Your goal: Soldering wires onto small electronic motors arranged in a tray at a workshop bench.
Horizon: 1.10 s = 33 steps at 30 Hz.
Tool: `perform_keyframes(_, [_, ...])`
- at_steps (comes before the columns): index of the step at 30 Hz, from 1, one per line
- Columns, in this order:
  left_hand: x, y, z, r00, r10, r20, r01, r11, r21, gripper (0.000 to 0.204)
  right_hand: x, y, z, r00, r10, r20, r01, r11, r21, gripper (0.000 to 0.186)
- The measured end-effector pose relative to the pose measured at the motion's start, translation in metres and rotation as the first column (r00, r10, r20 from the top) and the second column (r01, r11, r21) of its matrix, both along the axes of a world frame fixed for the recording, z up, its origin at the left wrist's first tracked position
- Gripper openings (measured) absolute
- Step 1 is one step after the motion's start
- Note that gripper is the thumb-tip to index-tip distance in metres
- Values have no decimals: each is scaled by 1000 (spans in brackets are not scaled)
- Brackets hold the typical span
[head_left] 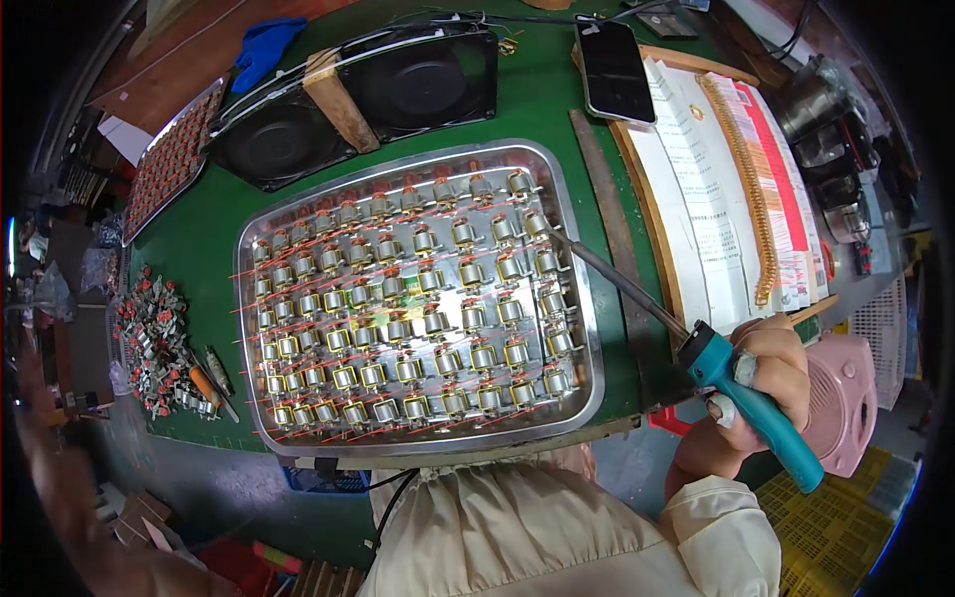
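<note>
Lower right of the frame: the right hand (771, 373) is closed in a fist round the teal handle of a soldering iron (686, 338), fingers fully wrapped, thumb side taped. The iron's shaft is run up and left, its tip laid at the right edge of the steel tray (587, 298), on or just beside one of the small motor armatures (537, 224) in the upper right rows; actual contact cannot be told.

The tray is filled with armatures in slanted rows, copper windings and red lead wires visible, centre of the frame on the green mat (199, 239). The left hand is not seen clearly; only a blur sits at the lower left edge, so its grip cannot be told.

Step judged in hand: soldering of armature terminals, one piece at a time, with the top right corner being worked. Next move is judged to need a short shift of the tip to the neighbouring armature, kept clear of the red leads.

Upper centre: two black fans (358, 99). Upper right: a phone (615, 70) above a board of papers (716, 189). Far left: a second loaded tray (169, 159) and a loose pile of parts (154, 338).
</note>
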<state>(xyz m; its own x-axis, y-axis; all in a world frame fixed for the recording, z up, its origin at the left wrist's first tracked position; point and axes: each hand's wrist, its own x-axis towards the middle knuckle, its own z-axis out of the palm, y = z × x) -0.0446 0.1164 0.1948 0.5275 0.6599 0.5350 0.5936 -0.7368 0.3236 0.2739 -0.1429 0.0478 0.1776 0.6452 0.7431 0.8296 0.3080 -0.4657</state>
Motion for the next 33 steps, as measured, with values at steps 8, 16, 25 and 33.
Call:
perform_keyframes(8, [149,-1,-103,927,-374,-27,314,813,-490,9,2,-3,-9,982,-151,-117,151,989,-5,31])
perform_keyframes(16, [190,8,-144,888,-458,-45,331,703,-629,6,2,19,-26,957,-198,-210,219,972,84,28])
perform_keyframes(25, [192,2,-154,867,-492,-79,300,643,-705,4,12,7,-37,945,-79,-316,124,984,124,23])
perform_keyframes(33, [194,-1,-154,862,-496,-108,319,695,-644,4,18,4,-44,944,-22,-330,86,980,180,23])
